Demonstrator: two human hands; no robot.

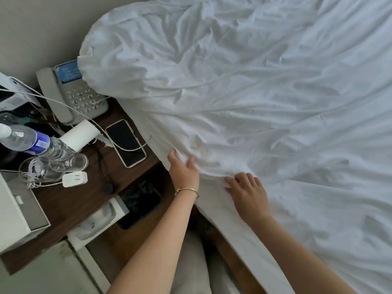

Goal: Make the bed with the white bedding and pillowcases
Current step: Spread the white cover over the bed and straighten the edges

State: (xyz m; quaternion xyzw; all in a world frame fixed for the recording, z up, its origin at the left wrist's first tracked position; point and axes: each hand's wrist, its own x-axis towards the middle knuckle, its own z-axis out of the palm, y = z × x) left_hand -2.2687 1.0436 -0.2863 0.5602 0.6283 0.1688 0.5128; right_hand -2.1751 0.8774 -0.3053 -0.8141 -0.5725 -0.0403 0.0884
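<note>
White bedding [244,92], grey telephone [70,94] with blue card, dark brown nightstand [84,200], black-screened phone [125,143].

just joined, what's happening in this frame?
A person is making a bed. The left hand pinches the crumpled white sheet at the mattress edge; the right hand lies on the sheet beside it, fingers bent. The bedding is heavily wrinkled. Alongside, a dark wooden nightstand holds a grey desk telephone and a black smartphone.
</note>
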